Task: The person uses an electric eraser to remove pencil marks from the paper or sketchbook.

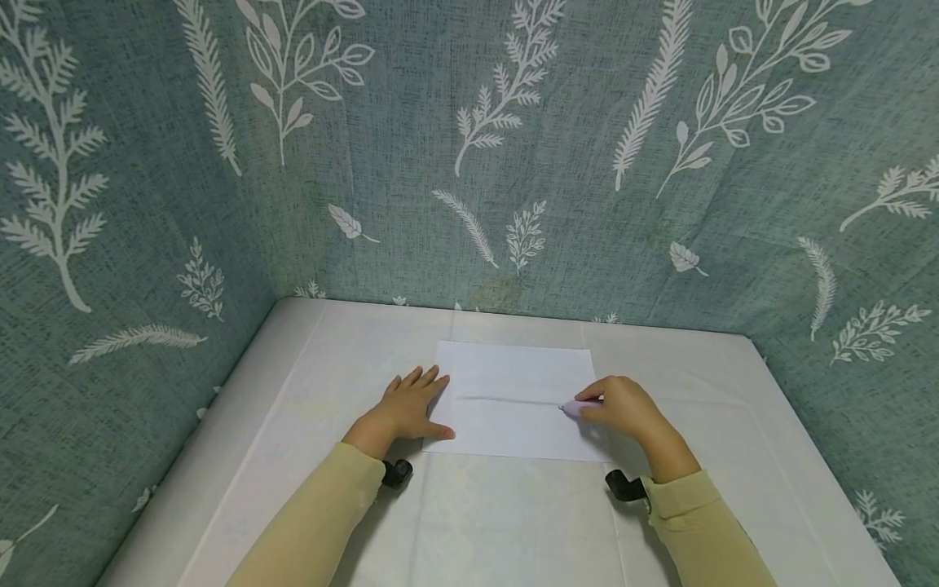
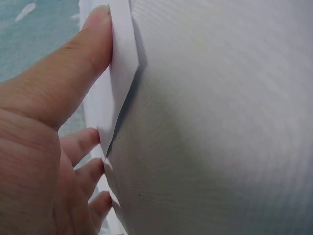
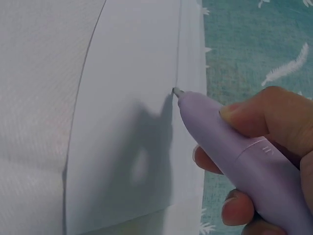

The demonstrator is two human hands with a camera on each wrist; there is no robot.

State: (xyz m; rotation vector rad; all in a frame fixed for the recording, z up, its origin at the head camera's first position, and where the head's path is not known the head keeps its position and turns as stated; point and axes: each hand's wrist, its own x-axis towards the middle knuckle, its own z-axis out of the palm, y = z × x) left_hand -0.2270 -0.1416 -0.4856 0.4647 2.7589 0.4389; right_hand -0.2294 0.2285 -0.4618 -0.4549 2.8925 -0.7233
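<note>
A white sheet of paper [image 1: 513, 371] lies on the table. My left hand [image 1: 407, 408] rests over the paper's left edge with fingers spread, the thumb [image 2: 95, 44] lying on the sheet near its front corner. In my right hand [image 1: 623, 406] I grip a thick lavender pen-shaped tool [image 3: 215, 127] with a short metal tip. That tip touches the paper toward its right side, at the end of a thin grey line [image 1: 506, 399] running across the sheet from the left. The right wrist view shows thumb and fingers curled round the barrel.
A white cloth [image 1: 330, 342] covers the table. Green-blue fabric [image 1: 411, 163] printed with white leaves rises behind the table and on both sides. A black wrist camera [image 1: 398, 473] sits at the left cuff, another [image 1: 623, 486] at the right.
</note>
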